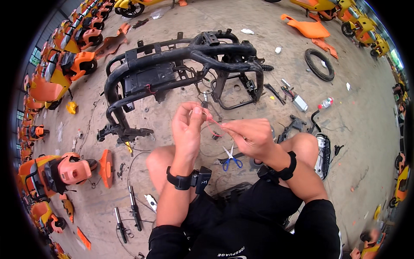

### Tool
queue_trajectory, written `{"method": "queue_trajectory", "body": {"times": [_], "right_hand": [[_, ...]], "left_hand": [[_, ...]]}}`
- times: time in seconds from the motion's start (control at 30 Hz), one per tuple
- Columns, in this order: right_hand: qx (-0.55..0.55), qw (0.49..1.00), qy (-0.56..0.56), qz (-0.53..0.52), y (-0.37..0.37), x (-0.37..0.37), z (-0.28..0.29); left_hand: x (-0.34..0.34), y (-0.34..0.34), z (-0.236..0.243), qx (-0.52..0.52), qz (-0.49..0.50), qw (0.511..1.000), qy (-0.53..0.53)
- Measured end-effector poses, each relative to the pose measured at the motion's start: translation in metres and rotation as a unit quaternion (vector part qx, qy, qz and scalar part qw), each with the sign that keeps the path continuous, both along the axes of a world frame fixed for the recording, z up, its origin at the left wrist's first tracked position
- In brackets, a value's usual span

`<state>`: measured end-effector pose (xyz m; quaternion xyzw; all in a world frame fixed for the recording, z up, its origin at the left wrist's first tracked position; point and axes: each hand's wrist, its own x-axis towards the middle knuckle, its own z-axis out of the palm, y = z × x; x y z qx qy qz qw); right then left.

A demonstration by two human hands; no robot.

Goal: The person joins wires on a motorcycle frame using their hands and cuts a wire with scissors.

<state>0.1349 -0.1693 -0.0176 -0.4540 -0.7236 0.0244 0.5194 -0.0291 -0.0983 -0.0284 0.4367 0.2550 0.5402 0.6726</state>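
Between my two hands runs a thin red wire [211, 119]. My left hand [188, 124] pinches one part of it, thumb against the bent fingers. Thumb and forefinger of my right hand [250, 136] are closed on the wire a little to the right. A small dark connector [216, 135] with red wire hangs or lies just below; I cannot tell whether it joins the held wire. Beneath my right hand, blue-handled scissors [232, 158] lie on the floor with their blades apart. Beyond my hands stands a black scooter frame [185, 54] with loose cables.
Two shock absorbers [134, 209] lie at the lower left. On the right are a silver controller box [299, 102], a plastic bottle [325, 103], a tyre [319, 64] and an orange panel [307, 29]. Rows of orange and yellow scooters [64, 73] line the sides.
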Motion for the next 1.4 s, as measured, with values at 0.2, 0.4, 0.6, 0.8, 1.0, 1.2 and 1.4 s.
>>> {"method": "queue_trajectory", "body": {"times": [0.2,0.4,0.6,0.8,1.0,1.2,1.4], "right_hand": [[0.01,0.999,-0.029,0.009,0.0,0.002,0.002],[-0.02,1.0,0.018,-0.004,0.001,0.002,0.0],[-0.263,0.845,0.457,0.092,0.008,-0.006,0.01],[-0.338,0.682,0.599,0.248,0.021,0.002,0.001],[-0.388,0.567,0.673,0.274,0.026,-0.002,-0.013],[-0.402,0.527,0.682,0.309,0.025,0.003,-0.015],[-0.39,0.607,0.628,0.292,0.019,0.006,-0.001]], "left_hand": [[-0.002,0.001,-0.003,-0.021,0.04,0.998,-0.032],[-0.002,0.002,-0.004,0.036,0.081,0.996,0.008],[0.004,-0.002,-0.001,-0.044,-0.013,0.999,-0.01],[0.013,-0.005,0.003,-0.205,-0.083,0.968,-0.116],[0.009,0.002,-0.018,-0.215,-0.078,0.951,-0.208],[0.006,0.006,-0.024,-0.158,-0.046,0.961,-0.224],[-0.002,0.009,-0.011,-0.082,0.007,0.976,-0.202]]}}
